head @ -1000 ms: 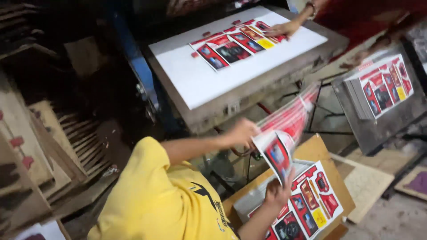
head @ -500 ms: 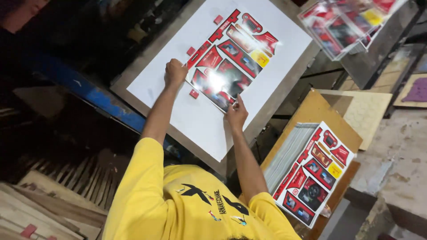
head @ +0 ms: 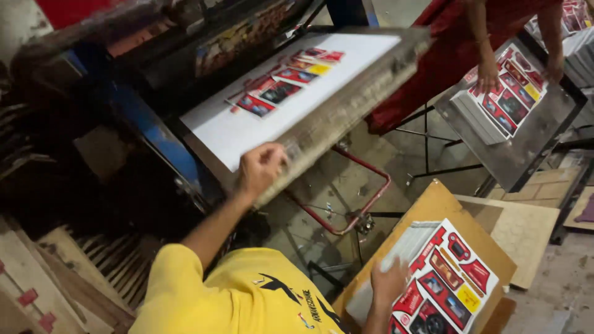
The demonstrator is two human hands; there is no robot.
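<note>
Head view, looking down over a yellow shirt [head: 247, 297]. The left hand [head: 261, 168] grips the near edge of the platen [head: 346, 105], fingers curled over its worn metal rim, thumb on the white top. On that white surface, further from the hand, lies a printed sheet [head: 281, 83] of red, black and yellow die-cut shapes, flat and slightly skewed, well apart from the gripping hand.

The right hand [head: 388, 281] rests on a stack [head: 442, 281] of the same printed sheets, low in the frame beside the shirt; the fingers lie on the stack's left part, but whether they pinch a sheet cannot be told. The stack sits on a brown board [head: 433, 201] tilted toward the person.

Beneath the platen a red tube frame [head: 371, 198] curves over the concrete floor. At upper right another person in red [head: 445, 55] stands at a steel table [head: 526, 145], one hand [head: 487, 77] pressed on a second pile [head: 504, 93] of printed sheets. A pale honeycomb-marked board [head: 526, 238] lies just right of the brown one.
</note>
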